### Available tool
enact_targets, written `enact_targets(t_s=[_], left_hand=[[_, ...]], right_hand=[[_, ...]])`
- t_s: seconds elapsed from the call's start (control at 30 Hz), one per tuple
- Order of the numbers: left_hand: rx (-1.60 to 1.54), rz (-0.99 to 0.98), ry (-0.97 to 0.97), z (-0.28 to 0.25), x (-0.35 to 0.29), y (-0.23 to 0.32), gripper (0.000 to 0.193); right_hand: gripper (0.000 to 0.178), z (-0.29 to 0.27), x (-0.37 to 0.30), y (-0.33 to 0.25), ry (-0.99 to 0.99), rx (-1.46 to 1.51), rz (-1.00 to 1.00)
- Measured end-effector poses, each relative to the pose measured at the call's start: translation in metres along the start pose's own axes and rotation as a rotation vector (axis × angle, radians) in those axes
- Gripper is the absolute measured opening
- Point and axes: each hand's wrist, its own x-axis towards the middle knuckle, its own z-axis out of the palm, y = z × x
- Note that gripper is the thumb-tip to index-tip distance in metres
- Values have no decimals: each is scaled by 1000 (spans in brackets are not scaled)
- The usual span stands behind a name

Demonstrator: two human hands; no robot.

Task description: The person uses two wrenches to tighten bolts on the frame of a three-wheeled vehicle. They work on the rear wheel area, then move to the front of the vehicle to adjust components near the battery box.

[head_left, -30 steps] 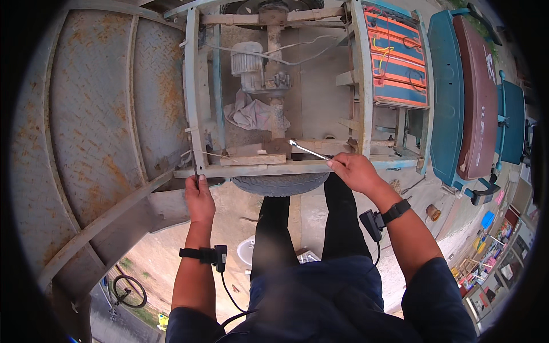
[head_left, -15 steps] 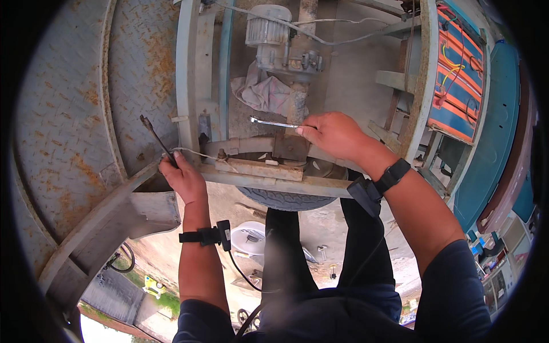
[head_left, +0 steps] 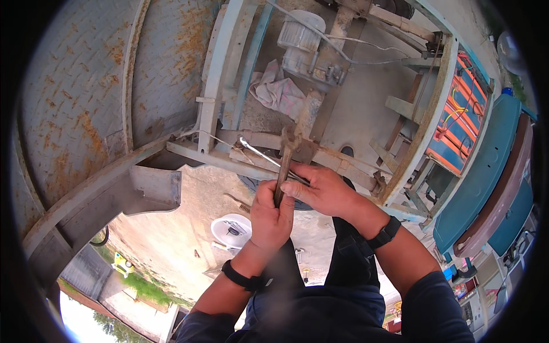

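My left hand [head_left: 271, 220] is wrapped round the handle of a brown, rusty wrench [head_left: 285, 163], which stands nearly upright with its jaw end pointing away from me. In my right hand [head_left: 325, 191] is a shiny silver wrench [head_left: 258, 152], gripped at its near end and slanting up to the left. The two wrenches cross just above my fingers, and my hands meet or nearly meet there. Both tools are over the rusty crossbar of a metal frame [head_left: 213, 86]. Part of a tyre [head_left: 248, 182] shows beneath the crossbar, mostly hidden by my hands.
Inside the frame lie a grey motor [head_left: 299, 35] and a crumpled rag [head_left: 277, 93]. Orange and blue batteries [head_left: 459, 111] with loose wires fill the right side. Rusty tread plate [head_left: 74, 97] spans the left. A white basin [head_left: 217, 230] and a brush [head_left: 235, 200] are on the ground.
My hands have come together: the left moved right and nearer to me with the rusty wrench, the right moved nearer with the silver wrench. The view has turned and shifted somewhat.
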Motion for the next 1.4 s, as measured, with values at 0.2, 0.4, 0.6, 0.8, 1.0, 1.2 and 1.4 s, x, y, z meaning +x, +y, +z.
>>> enact_targets(t_s=[0.2,0.4,0.6,0.8,1.0,1.2,1.4], left_hand=[[70,78,-123,3,-13,15,23],[-582,-356,-76,-9,-18,-18,36],[-979,-486,-86,-18,-23,-20,29],[-1153,-613,57,-44,-28,-27,30],[-941,-657,132,-79,-37,-56,35],[-789,-677,200,-87,-56,-88,32],[-775,-661,205,-82,-65,-104,29]], right_hand=[[46,14,-27,-5,17,110,136],[50,22,-39,-9,-74,30,214],[49,42,-44,-13,-112,-91,67],[40,50,-48,-9,-51,-55,-43],[36,38,-67,0,-27,183,127],[34,2,-65,-4,166,-64,245],[33,6,-61,-1,260,-49,293]])
